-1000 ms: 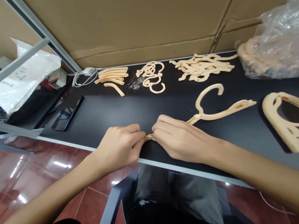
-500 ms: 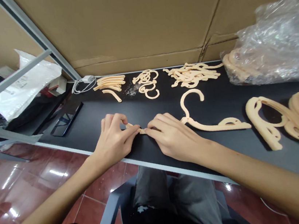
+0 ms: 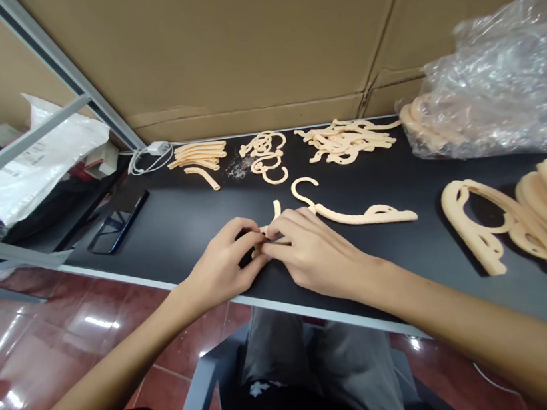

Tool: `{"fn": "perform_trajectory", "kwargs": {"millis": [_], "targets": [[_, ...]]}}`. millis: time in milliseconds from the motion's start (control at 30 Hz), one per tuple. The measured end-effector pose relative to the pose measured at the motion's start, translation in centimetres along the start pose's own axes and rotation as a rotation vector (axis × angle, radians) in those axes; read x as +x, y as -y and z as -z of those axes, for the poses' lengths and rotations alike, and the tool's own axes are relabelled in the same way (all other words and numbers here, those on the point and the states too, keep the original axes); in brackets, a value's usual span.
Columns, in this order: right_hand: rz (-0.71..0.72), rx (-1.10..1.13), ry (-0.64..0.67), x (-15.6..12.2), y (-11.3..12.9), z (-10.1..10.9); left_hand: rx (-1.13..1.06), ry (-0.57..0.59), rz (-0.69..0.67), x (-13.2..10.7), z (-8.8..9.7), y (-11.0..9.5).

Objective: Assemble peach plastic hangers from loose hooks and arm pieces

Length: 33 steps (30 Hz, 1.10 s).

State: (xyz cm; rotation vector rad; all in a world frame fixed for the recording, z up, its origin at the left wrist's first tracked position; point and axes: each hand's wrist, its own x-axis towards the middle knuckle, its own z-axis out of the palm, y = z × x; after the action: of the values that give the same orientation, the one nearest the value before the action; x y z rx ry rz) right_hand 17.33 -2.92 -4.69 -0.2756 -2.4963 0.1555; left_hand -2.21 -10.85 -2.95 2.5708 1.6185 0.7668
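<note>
Close together near the table's front edge, my left hand (image 3: 223, 262) and my right hand (image 3: 310, 254) pinch cream plastic hanger parts between their fingertips. One part's end (image 3: 277, 210) sticks up between the hands; the joint itself is mostly hidden by fingers. A cream hanger (image 3: 363, 217), with its hook upright and one arm stretched to the right, extends from behind my right hand. Whether the pinched pieces connect to it is hidden. Beyond the hands lie curved strips (image 3: 200, 153), a single strip (image 3: 203, 176), loose hooks (image 3: 277, 173) and a pile of hanger arms (image 3: 350, 138).
Folded hangers (image 3: 478, 225) are stacked at the right. Behind them sits a clear plastic bag (image 3: 504, 80) of cream parts. To the left are a phone (image 3: 118, 222), a white charger with cable (image 3: 159, 149), a metal frame post (image 3: 63, 64) and a white package (image 3: 39, 152).
Both hands have come closer together, the left moving right. The hanger with the hook has shifted left, and a part's end now stands up between the hands.
</note>
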Motion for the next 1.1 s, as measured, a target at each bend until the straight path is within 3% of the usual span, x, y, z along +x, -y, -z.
{"fn": "perform_trajectory", "kwargs": {"millis": [300,467,600,700,833,967,1100], "targets": [[-0.009,-0.06,-0.204,0.1,-0.2,0.8,-0.06,-0.051,-0.082,0.2,-0.2,0.7],[-0.118,-0.139,-0.26,0.1,-1.9,2.1,0.059,0.029,-0.023,0.3,1.0,1.7],[-0.277,-0.195,-0.292,-0.1,-4.4,3.4,0.179,0.169,-0.029,2.7,2.3,2.6],[-0.422,-0.247,-0.184,0.0,-5.8,4.5,0.137,0.324,-0.048,5.2,2.9,3.1],[-0.635,-0.342,0.127,0.4,-6.2,6.1,0.073,0.455,-0.049,7.7,2.8,4.0],[-0.799,-0.316,0.294,0.7,-6.4,7.6,-0.014,0.439,-0.069,8.1,2.0,5.0],[-0.759,0.008,0.456,0.2,-7.4,8.6,-0.031,0.354,-0.113,7.3,1.5,5.6]]}}
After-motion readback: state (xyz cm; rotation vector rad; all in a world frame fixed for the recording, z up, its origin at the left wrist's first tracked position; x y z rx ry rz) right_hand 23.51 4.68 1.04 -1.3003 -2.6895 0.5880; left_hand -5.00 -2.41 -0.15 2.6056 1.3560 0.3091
